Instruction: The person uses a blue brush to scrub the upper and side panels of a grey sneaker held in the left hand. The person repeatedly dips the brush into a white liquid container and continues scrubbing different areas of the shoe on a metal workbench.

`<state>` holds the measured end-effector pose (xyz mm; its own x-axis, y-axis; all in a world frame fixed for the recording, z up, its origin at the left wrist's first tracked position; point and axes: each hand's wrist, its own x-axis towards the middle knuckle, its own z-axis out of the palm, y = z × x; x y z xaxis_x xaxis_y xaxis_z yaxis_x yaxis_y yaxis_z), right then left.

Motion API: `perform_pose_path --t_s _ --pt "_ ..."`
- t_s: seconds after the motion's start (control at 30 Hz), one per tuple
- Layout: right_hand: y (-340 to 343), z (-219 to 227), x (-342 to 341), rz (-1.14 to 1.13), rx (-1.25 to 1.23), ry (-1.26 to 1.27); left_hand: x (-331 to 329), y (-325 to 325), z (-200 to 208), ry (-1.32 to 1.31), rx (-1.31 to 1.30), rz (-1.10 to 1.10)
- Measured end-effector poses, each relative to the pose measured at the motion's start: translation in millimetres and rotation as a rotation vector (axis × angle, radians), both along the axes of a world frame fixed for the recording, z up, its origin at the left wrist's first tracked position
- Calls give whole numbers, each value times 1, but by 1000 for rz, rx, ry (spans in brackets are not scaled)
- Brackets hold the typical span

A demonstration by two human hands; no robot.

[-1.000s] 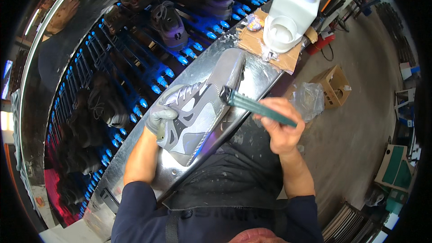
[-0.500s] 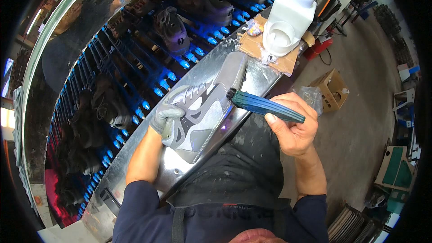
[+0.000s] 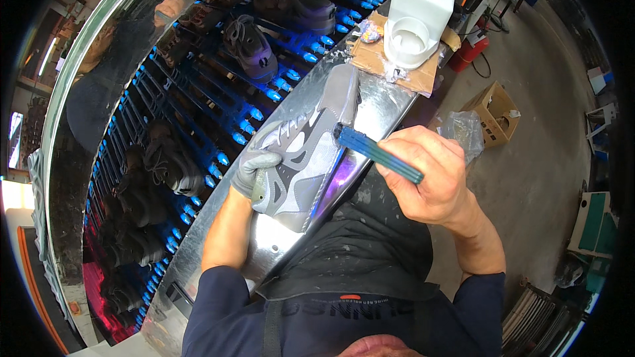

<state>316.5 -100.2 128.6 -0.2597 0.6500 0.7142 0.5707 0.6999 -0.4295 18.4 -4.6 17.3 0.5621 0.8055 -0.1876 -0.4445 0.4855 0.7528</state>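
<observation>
Holding a gray shoe (image 3: 307,158) in the middle of the head view, side up, with the toe toward one o'clock and the heel toward seven. Gripping it at nine o'clock with the gray-gloved left hand (image 3: 250,168), with the thumb pressed on near the heel and the other fingers partly hidden. Grasping a blue-green brush (image 3: 378,152) at three o'clock with the bare right hand (image 3: 430,175), with fingers curled tight around the handle. Pointing the dark brush tip toward ten o'clock, at the shoe's edge by the sole; cannot tell if touching. Having the shoe over a shiny metal table (image 3: 390,102); cannot tell if resting on it or lifted a little. Wearing a black apron (image 3: 350,238) with pale specks at six o'clock. Seeing a big white bottle (image 3: 423,3) at one o'clock, on brown cardboard (image 3: 370,59). Spotting a red can (image 3: 466,54) at two o'clock, and near three a brown box (image 3: 493,119) just beside a clear bag (image 3: 464,133). Facing bars with blue tips (image 3: 256,113) from eight to twelve o'clock, topped with dark shoes (image 3: 251,49).
</observation>
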Motion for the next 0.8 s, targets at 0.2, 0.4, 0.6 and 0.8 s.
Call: perform_pose_path --t_s 0.2,0.4,0.6,0.8 --pt "1 -4 4 70 4 -73 -3 4 -10 -78 -24 -26" --pt "-14 -15 0 55 -16 -87 2 3 -5 -49 -16 -32" --pt "-23 -27 -18 36 14 -66 6 0 -1 -45 -24 17" --pt "-18 -18 -17 120 3 -143 8 2 1 -64 -14 16"
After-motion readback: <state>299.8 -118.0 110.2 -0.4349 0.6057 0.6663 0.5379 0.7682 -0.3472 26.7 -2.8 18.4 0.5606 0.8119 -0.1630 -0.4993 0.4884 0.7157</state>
